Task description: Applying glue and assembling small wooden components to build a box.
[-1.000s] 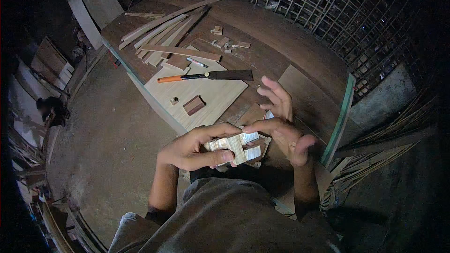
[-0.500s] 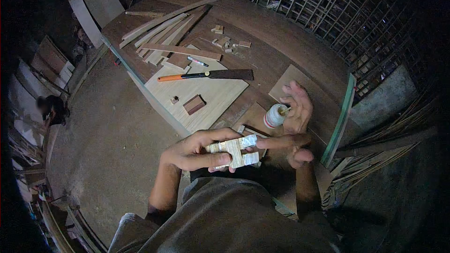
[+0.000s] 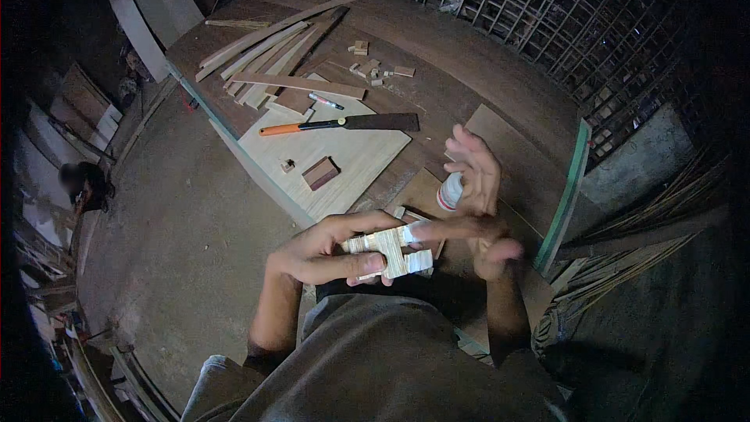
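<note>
Between the thumb and fingers of my left hand (image 3: 332, 248) is a small notched wooden block (image 3: 396, 256), held in front of my body. Wet-looking white stuff, like glue, coats its prongs. The outstretched index finger of my right hand (image 3: 478, 203) touches the white-coated upper prong. The other fingers of that hand are spread and hold nothing. Just behind them stands a white bottle (image 3: 448, 192) with a red band, partly covered by the hand. Under the block, more small wood pieces on the table are mostly hidden.
A pull saw (image 3: 340, 124) with an orange handle lies on a pale board (image 3: 351, 158), near a marker (image 3: 326, 101) and a two-tone wood block (image 3: 320, 173). Long wood strips (image 3: 269, 62) are piled at far left. Small offcuts (image 3: 376, 72) lie beyond. A person (image 3: 90, 184) is at far left.
My right hand has shifted left, its index finger sliding along the upper prong toward the block's middle. It now covers more of the bottle. My left hand keeps its hold.
</note>
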